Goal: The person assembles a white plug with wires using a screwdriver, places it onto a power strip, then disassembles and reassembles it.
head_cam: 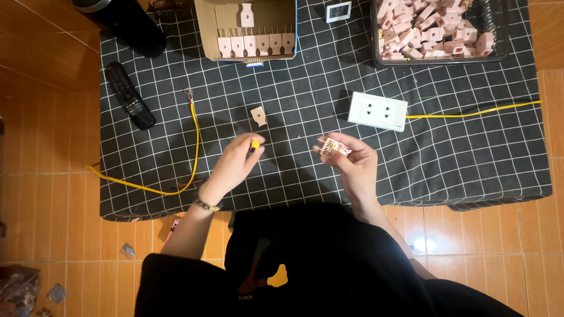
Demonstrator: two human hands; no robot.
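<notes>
My left hand (238, 159) is closed around a small tool with a yellow tip (255, 144), held just above the black grid-patterned mat (294, 176). My right hand (351, 159) pinches a small pink plug part with metal pins (330, 147) between its fingertips. A single pink plug cover (258, 115) lies on the mat just beyond my left hand. The two hands are apart, about a hand's width between them.
A white double socket (377, 111) with a yellow cable (470, 111) lies right. A cardboard box (247, 29) of pink plugs and a clear bin (440, 29) of plug parts stand at the back. A remote (129, 95) and yellow wire (194, 135) lie left.
</notes>
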